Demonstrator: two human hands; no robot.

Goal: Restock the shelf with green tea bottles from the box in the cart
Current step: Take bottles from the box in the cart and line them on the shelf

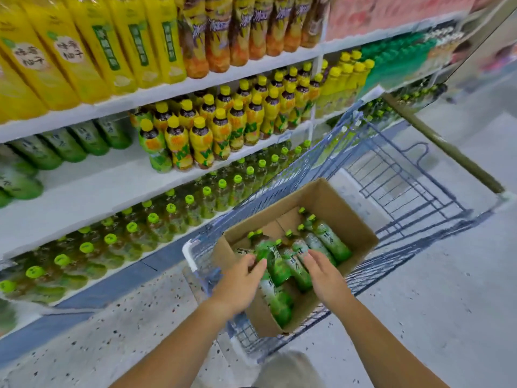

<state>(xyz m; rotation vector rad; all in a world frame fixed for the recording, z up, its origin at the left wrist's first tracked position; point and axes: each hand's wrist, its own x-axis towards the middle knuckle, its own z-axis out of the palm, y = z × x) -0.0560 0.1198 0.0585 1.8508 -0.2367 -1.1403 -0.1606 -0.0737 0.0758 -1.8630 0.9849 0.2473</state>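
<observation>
Green-labelled plastic tea bottles (330, 243) lie in the open brown cardboard box (351, 219) inside the blue wire cart (405, 175). The left hand (240, 281) curls its fingers round one bottle (276, 268). The right hand (326, 273) reaches over the others, fingers loosely apart.

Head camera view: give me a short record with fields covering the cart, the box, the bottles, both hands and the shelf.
place: shop aisle, cart beside the drink shelves
box: open cardboard box sitting in the cart
contents: green tea bottles lying on their sides, several left
left: left hand on a bottle at the box's near end; grip unclear
right: right hand with relaxed fingers over the bottles, holding nothing
shelf: middle shelf has bare space beside similar green-labelled bottles
</observation>
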